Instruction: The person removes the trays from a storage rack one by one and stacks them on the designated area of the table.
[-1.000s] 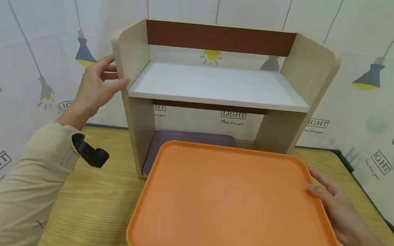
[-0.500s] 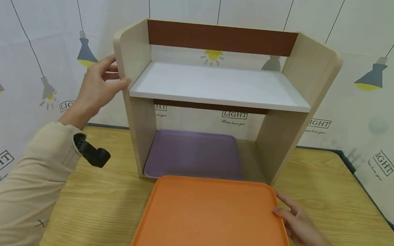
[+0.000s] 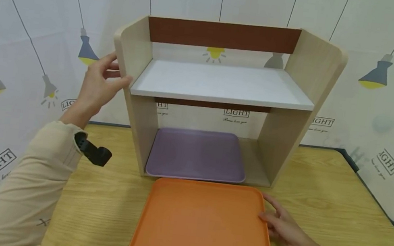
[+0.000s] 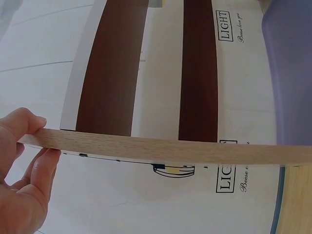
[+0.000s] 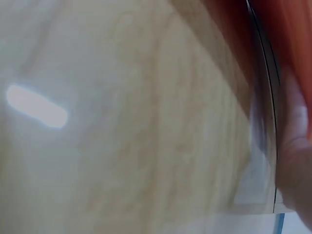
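A small two-tier shelf [image 3: 223, 83] with pale wooden sides and a white upper board stands on the table. My left hand [image 3: 97, 85] grips the front edge of its left side panel, thumb in front and fingers behind; the left wrist view shows this pinch on the panel [image 4: 146, 147] closely. A purple tray [image 3: 197, 155] lies in the lower compartment, against the left side. In front of the shelf is an orange tray [image 3: 203, 225], its near end cut off by the frame. My right hand [image 3: 290, 231] holds its right edge near the far corner, thumb on top, other fingers partly hidden.
Bare wood-grain table [image 3: 331, 195] extends right of the shelf and also to its left. A white wall cloth [image 3: 365, 118] printed with lamps hangs close behind. The right wrist view is blurred and mostly filled by a glossy wood-grain surface [image 5: 146, 122].
The orange tray has come down and toward me and to the left with my right hand, uncovering the purple tray. My left hand keeps its hold on the panel.
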Demonstrator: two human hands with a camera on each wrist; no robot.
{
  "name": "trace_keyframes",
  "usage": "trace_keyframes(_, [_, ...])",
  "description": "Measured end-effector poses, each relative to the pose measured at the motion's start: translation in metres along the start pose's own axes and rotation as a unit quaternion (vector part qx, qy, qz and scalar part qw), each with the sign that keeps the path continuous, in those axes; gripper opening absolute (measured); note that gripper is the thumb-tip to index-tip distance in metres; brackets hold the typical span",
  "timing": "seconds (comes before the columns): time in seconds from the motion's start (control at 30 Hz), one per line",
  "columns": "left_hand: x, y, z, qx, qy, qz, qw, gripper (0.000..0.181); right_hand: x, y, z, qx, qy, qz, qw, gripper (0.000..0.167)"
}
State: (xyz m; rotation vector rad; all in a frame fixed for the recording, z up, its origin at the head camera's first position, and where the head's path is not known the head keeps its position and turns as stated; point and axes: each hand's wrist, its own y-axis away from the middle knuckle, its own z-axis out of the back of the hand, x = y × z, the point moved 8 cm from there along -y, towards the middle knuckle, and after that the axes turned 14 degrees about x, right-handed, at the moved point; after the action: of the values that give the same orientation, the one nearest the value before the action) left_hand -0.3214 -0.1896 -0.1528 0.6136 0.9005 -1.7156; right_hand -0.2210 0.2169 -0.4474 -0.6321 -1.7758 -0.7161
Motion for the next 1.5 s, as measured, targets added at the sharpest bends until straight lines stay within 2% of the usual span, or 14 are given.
trace_keyframes(0.1, [0.000,0.000,0.001,-0.001,-0.002,0.002,1.0000,0.060,0.001,-0.003,0.001,-0.010,0.028,-0.013,0.9995,0.077])
trace_keyframes(0.23, [0.000,0.000,0.001,0.000,-0.002,0.004,1.0000,0.060,0.006,-0.008,0.003,-0.036,0.113,-0.028,0.9926,0.072])
trace_keyframes(0.4, [0.000,0.000,0.001,0.000,-0.002,0.004,1.0000,0.061,0.017,-0.013,0.004,-0.075,0.224,-0.034,0.9711,0.062])
trace_keyframes(0.63, [-0.001,-0.001,0.002,-0.002,-0.002,0.003,1.0000,0.060,0.026,-0.013,0.010,-0.148,0.331,-0.051,0.9307,0.051])
trace_keyframes(0.73, [-0.001,-0.001,0.002,-0.006,-0.007,0.000,1.0000,0.060,0.024,-0.013,0.013,-0.155,0.328,-0.061,0.9299,0.049])
trace_keyframes(0.93, [0.001,0.000,0.001,-0.008,-0.004,-0.002,1.0000,0.059,0.023,-0.016,0.018,-0.139,0.301,-0.059,0.9417,0.046])
trace_keyframes(1.0, [0.001,0.001,0.000,-0.006,-0.002,0.000,1.0000,0.059,0.025,-0.015,0.021,-0.139,0.311,-0.062,0.9382,0.045])
trace_keyframes(1.03, [0.001,0.001,0.000,-0.006,-0.001,0.001,1.0000,0.059,0.028,-0.015,0.022,-0.138,0.329,-0.059,0.9325,0.044])
trace_keyframes(1.13, [0.002,0.001,0.000,-0.007,-0.001,0.001,1.0000,0.059,0.041,-0.017,0.023,-0.132,0.350,-0.037,0.9266,0.040])
trace_keyframes(1.23, [0.002,0.000,0.000,-0.008,-0.002,0.002,1.0000,0.059,0.059,-0.025,0.021,-0.115,0.350,0.005,0.9296,0.037])
trace_keyframes(1.27, [0.001,-0.001,0.000,-0.007,-0.003,0.002,1.0000,0.059,0.063,-0.028,0.020,-0.110,0.339,0.013,0.9344,0.037])
trace_keyframes(1.3, [0.002,-0.001,0.000,-0.007,-0.003,0.003,1.0000,0.059,0.068,-0.031,0.019,-0.108,0.336,0.017,0.9353,0.037])
trace_keyframes(1.5, [0.002,-0.001,0.000,-0.003,-0.001,0.009,1.0000,0.059,0.076,-0.054,0.018,-0.112,0.353,0.008,0.9288,0.040])
